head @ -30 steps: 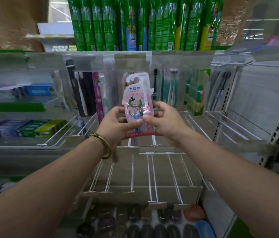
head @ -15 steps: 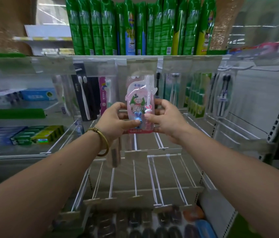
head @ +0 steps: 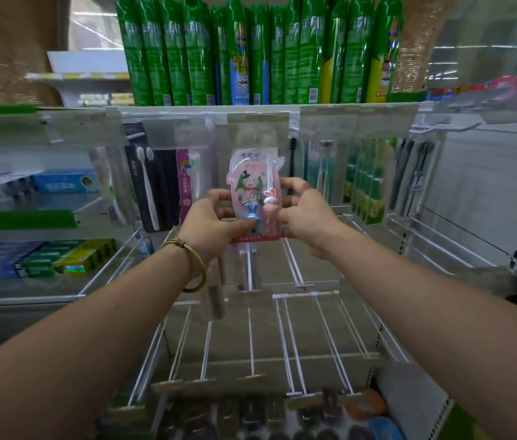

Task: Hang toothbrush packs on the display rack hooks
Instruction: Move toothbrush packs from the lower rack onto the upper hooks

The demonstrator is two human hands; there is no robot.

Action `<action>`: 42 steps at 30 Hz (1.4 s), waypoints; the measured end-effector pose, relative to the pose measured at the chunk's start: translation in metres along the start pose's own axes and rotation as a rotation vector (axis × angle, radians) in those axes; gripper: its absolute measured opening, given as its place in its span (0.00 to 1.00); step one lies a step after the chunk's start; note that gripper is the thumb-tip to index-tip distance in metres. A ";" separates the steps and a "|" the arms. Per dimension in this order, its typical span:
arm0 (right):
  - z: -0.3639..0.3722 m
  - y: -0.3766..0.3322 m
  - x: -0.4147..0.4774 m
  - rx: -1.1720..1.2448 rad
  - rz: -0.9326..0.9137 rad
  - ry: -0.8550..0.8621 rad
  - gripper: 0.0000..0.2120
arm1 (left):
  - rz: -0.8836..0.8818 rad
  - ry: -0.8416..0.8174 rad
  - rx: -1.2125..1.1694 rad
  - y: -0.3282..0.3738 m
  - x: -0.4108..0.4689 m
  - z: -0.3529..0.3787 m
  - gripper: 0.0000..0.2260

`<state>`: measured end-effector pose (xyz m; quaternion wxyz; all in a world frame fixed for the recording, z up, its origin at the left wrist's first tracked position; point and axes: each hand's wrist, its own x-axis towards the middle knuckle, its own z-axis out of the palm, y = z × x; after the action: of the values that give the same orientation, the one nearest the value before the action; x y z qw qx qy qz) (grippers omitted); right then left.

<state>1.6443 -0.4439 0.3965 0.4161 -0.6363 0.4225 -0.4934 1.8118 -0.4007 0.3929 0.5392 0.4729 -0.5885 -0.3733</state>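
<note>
Head view — fingers (head: 233, 224) of left hand (head: 209, 225) and right hand (head: 309, 219) pinch a toothbrush pack (head: 252, 182) — two brushes (head: 268, 201) inside.

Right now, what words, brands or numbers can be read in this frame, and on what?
"卡尼尔": top of the pink toothbrush pack, gripped by the left hand and right hand.
Its red strip: white print, too blurred.
The black toothbrush pack: vertical white lettering, illegible.
The green spray cans and toothpaste boxes: print too blurred.

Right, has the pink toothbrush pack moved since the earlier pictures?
Yes: the pink toothbrush pack went deeper toward the rack, shrinking against the green bottles.
</note>
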 end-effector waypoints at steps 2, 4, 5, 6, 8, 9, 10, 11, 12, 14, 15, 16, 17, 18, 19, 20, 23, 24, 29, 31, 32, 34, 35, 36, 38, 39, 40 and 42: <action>0.000 0.006 0.009 0.008 0.003 0.009 0.20 | -0.008 0.009 0.026 -0.003 0.008 0.002 0.22; 0.002 0.013 0.018 -0.011 0.009 0.032 0.19 | 0.000 0.014 0.072 -0.007 0.018 0.005 0.21; 0.002 0.017 0.023 -0.038 0.008 0.052 0.18 | 0.009 0.022 0.093 -0.010 0.024 0.007 0.20; 0.003 0.020 0.028 -0.071 0.002 0.073 0.18 | 0.019 0.035 0.114 -0.014 0.030 0.010 0.19; 0.004 0.025 0.039 -0.127 -0.028 0.098 0.19 | 0.030 0.071 0.162 -0.019 0.042 0.013 0.17; 0.005 0.028 0.045 -0.137 -0.043 0.100 0.20 | 0.038 0.090 0.187 -0.021 0.048 0.014 0.17; 0.004 0.029 0.050 -0.130 -0.052 0.097 0.20 | 0.048 0.104 0.213 -0.022 0.054 0.015 0.17; 0.004 0.031 0.057 -0.116 -0.057 0.092 0.20 | 0.062 0.112 0.238 -0.023 0.060 0.015 0.18; 0.004 0.032 0.062 -0.107 -0.056 0.088 0.19 | 0.073 0.116 0.257 -0.023 0.065 0.016 0.18; 0.004 0.034 0.076 -0.113 -0.052 0.092 0.19 | 0.080 0.129 0.255 -0.025 0.076 0.017 0.19; 0.004 0.036 0.082 -0.109 -0.048 0.100 0.19 | 0.077 0.134 0.251 -0.027 0.081 0.017 0.19; 0.004 0.038 0.088 -0.104 -0.041 0.111 0.19 | 0.071 0.139 0.250 -0.028 0.085 0.018 0.18; 0.004 0.041 0.094 -0.101 -0.038 0.123 0.19 | 0.061 0.145 0.248 -0.030 0.090 0.019 0.18; 0.004 0.044 0.098 -0.106 -0.034 0.133 0.18 | 0.049 0.154 0.246 -0.033 0.094 0.019 0.17; 0.004 0.047 0.101 -0.111 -0.034 0.138 0.19 | 0.038 0.163 0.244 -0.036 0.096 0.020 0.16; 0.003 0.050 0.104 -0.115 -0.032 0.138 0.19 | 0.027 0.169 0.248 -0.038 0.098 0.021 0.15; 0.001 0.059 0.110 -0.095 -0.012 0.122 0.21 | -0.006 0.178 0.244 -0.047 0.102 0.023 0.11; 0.000 0.061 0.110 -0.095 -0.012 0.119 0.21 | -0.022 0.179 0.228 -0.048 0.101 0.022 0.11; -0.001 0.068 0.105 -0.096 0.014 0.127 0.23 | -0.114 0.171 0.222 -0.055 0.094 0.015 0.19; 0.000 0.069 0.098 -0.118 0.058 0.140 0.26 | -0.158 0.145 0.197 -0.058 0.088 0.011 0.15; 0.001 0.070 0.093 -0.127 0.083 0.146 0.26 | -0.182 0.123 0.190 -0.059 0.084 0.010 0.15; 0.004 0.071 0.082 -0.130 0.138 0.153 0.24 | -0.233 0.061 0.204 -0.062 0.074 0.007 0.23; 0.006 0.071 0.076 -0.122 0.162 0.158 0.21 | -0.257 0.028 0.203 -0.062 0.068 0.005 0.27; 0.008 0.072 0.070 -0.116 0.177 0.170 0.19 | -0.276 -0.009 0.194 -0.062 0.060 0.003 0.29; 0.015 0.070 0.057 -0.107 0.182 0.201 0.11 | -0.303 -0.100 0.163 -0.061 0.044 -0.004 0.27; 0.020 0.067 0.049 -0.091 0.184 0.223 0.08 | -0.325 -0.150 0.135 -0.060 0.035 -0.009 0.25; 0.026 0.064 0.043 -0.067 0.193 0.242 0.08 | -0.344 -0.199 0.105 -0.059 0.026 -0.014 0.22; 0.044 0.055 0.027 -0.036 0.214 0.274 0.09 | -0.339 -0.278 0.079 -0.057 0.009 -0.031 0.17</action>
<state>1.6847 -0.4810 0.3449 0.3933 -0.5219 0.5493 -0.5207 1.8519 -0.4228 0.3457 0.3634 0.5298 -0.5836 -0.4967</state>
